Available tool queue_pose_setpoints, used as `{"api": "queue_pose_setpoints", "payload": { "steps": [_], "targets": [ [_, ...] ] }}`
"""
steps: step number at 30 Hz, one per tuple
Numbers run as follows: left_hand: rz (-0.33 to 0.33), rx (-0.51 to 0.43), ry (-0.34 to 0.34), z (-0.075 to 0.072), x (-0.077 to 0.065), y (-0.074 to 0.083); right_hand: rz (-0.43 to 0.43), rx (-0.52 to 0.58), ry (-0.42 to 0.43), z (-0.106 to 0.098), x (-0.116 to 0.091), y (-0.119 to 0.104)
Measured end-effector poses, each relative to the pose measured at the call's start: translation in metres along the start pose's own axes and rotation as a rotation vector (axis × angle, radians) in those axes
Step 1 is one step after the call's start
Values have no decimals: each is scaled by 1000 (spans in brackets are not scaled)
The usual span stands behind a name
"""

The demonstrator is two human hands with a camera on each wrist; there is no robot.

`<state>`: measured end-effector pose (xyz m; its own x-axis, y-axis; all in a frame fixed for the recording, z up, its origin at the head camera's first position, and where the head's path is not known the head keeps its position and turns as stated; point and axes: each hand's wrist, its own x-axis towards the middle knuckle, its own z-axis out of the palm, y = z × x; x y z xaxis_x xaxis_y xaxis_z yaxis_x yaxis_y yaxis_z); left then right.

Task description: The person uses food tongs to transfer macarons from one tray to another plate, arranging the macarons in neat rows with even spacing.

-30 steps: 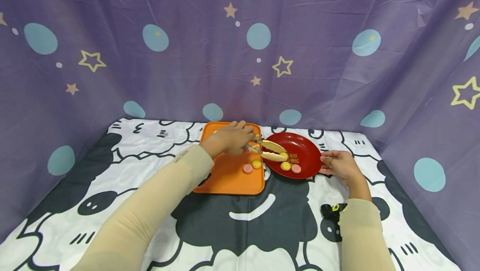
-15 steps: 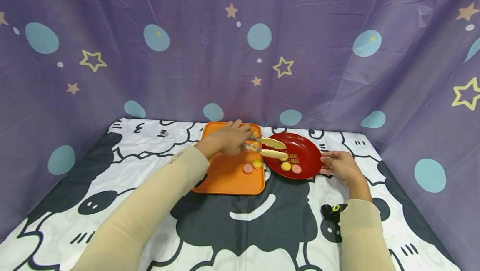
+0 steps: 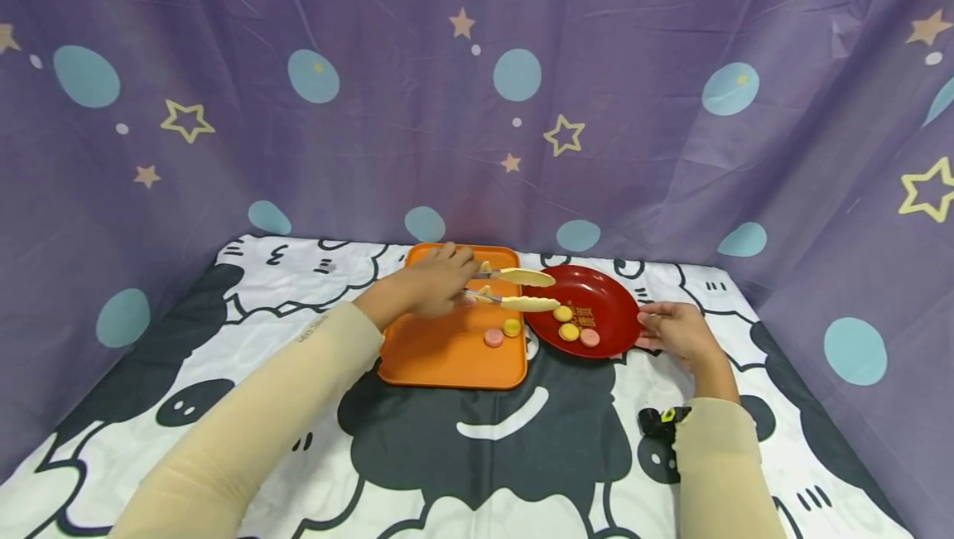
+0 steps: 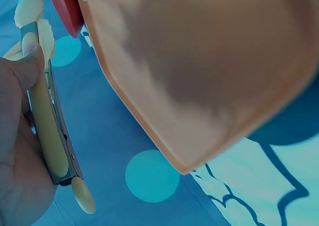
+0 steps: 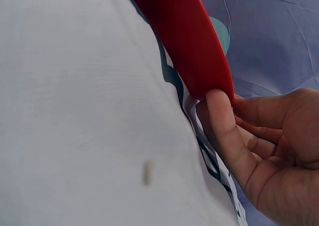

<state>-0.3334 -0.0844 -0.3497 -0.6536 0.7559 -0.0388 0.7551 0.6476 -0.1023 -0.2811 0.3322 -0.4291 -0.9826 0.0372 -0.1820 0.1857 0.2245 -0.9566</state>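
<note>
In the head view my left hand (image 3: 436, 281) grips a pair of food tongs (image 3: 527, 304) with cream, wavy-edged tips. The tips stand apart with nothing between them, reaching over the left part of a red plate (image 3: 614, 299). The tongs' handle (image 4: 47, 131) lies against the palm in the left wrist view. My right hand (image 3: 676, 328) pinches the plate's right rim between thumb and fingers. On the plate lie two yellow macarons (image 3: 562, 314) and a pink macaron (image 3: 590, 338). Another pink macaron (image 3: 493, 338) and a yellow one sit on the orange tray (image 3: 447, 357).
The tray stands directly left of the plate, and my left forearm crosses its left side. A cloth (image 3: 551, 456) with a black-and-white cartoon print covers the table. Behind it hangs a purple curtain (image 3: 417, 108). A small black object (image 3: 656, 421) is by my right cuff.
The tongs have let go of a yellow macaron, which now lies on the plate. My left hand has drawn the tongs leftward, away from it. My right hand stays at the rim.
</note>
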Motion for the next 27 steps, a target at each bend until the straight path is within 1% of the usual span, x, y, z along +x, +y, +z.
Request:
{"api": "queue_pose_setpoints", "payload": {
  "steps": [6, 11, 16, 18, 23, 27],
  "targets": [
    [-10, -24, 19, 6, -17, -7, -6, 1, 1, 0, -1, -1],
    [-4, -32, 36, 10, -30, -11, 2, -8, 4, 1, -2, -2],
    [13, -35, 77, 14, -41, -15, 8, -17, 9, 1, -2, -2],
    [11, -39, 84, 16, -45, -16, 11, -22, 15, 1, -2, -3],
    [-11, -45, 62, 22, -54, -18, 13, -14, 8, 2, -2, -3],
    [-21, -57, 57, 27, -62, -19, -2, 8, -1, 1, -3, -3]
  ]
}}
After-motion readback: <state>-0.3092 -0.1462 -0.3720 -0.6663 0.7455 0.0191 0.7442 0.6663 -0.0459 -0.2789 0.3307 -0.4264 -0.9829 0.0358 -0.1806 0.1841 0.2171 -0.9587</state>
